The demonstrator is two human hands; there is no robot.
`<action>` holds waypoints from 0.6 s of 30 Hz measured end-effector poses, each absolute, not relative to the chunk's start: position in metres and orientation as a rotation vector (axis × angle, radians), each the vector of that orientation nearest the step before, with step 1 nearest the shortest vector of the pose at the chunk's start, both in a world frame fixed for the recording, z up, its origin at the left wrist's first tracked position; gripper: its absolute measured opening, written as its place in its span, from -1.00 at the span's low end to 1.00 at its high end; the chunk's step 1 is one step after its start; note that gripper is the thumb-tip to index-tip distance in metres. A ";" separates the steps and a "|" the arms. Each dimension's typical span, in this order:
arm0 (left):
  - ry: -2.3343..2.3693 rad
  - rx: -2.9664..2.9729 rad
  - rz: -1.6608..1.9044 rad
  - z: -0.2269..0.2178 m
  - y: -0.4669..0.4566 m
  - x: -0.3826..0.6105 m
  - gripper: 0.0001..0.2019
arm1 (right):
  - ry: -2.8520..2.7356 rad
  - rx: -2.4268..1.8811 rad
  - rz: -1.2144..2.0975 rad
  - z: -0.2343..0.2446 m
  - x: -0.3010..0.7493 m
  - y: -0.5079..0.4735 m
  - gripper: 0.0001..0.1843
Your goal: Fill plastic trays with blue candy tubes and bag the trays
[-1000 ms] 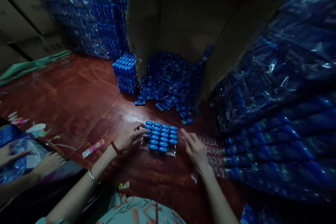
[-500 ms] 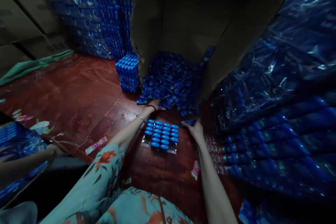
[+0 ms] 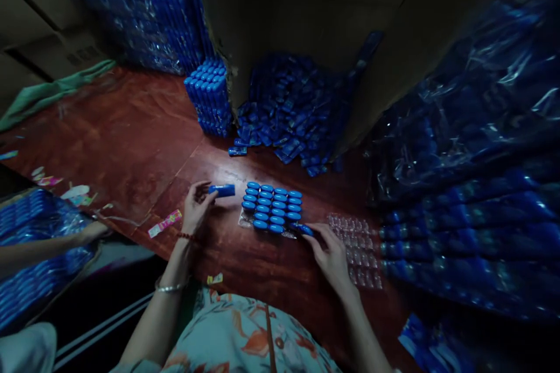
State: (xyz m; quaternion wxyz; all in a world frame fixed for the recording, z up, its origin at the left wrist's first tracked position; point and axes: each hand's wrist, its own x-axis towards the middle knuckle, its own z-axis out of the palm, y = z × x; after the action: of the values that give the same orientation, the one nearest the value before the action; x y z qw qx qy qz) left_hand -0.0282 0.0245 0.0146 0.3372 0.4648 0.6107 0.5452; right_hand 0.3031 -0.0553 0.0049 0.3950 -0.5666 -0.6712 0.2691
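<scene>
In front of me, rows of small blue bottles stand upright in a clear plastic tray. Just left of them, my left hand pinches a blue bottle lying sideways in its fingers, above the table. At the tray's near right corner, my right hand is closed on another blue bottle, held tilted beside the last row. Its fingers partly cover that bottle. Beyond the tray, a pile of loose blue bottles spills from a large cardboard box tipped on its side.
Empty clear trays lie right of my right hand. Wrapped blue packs fill the right side. A bundle of upright blue bottles stands by the box. At left, a co-worker's arm reaches over more blue packs. Paper scraps lie about.
Both hands have drawn back from the pile toward me. The left now holds a blue bottle left of the tray; the right has brought its bottle to the tray's near corner. The view has tilted down.
</scene>
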 end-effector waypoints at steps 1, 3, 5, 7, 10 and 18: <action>1.604 1.162 1.442 0.014 0.009 -0.025 -0.55 | -1.818 -1.424 0.603 0.005 0.299 -0.053 -0.79; 1.640 1.158 1.402 0.012 -0.015 -0.015 -0.61 | -2.052 -1.427 0.465 0.007 0.295 -0.047 -0.71; 1.671 1.255 1.328 0.009 -0.029 -0.005 -0.69 | -2.275 -1.461 0.318 0.014 0.293 -0.044 -0.60; 1.679 1.445 1.260 0.007 -0.034 0.003 -0.77 | -2.452 -1.486 0.211 0.024 0.290 -0.042 -0.50; 1.563 1.824 1.174 0.004 -0.029 0.007 -0.85 | -2.604 -1.523 0.196 0.039 0.282 -0.040 -0.50; 1.197 2.551 0.666 0.025 0.007 0.008 -0.76 | -2.693 -1.489 0.094 0.043 0.270 -0.040 -0.52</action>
State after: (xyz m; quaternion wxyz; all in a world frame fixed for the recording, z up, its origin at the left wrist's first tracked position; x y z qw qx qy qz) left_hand 0.0080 0.0074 0.0246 0.1227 0.8743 0.4104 0.2283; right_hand 0.2698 -0.0399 0.0434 0.0313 -0.4834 -0.8743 0.0304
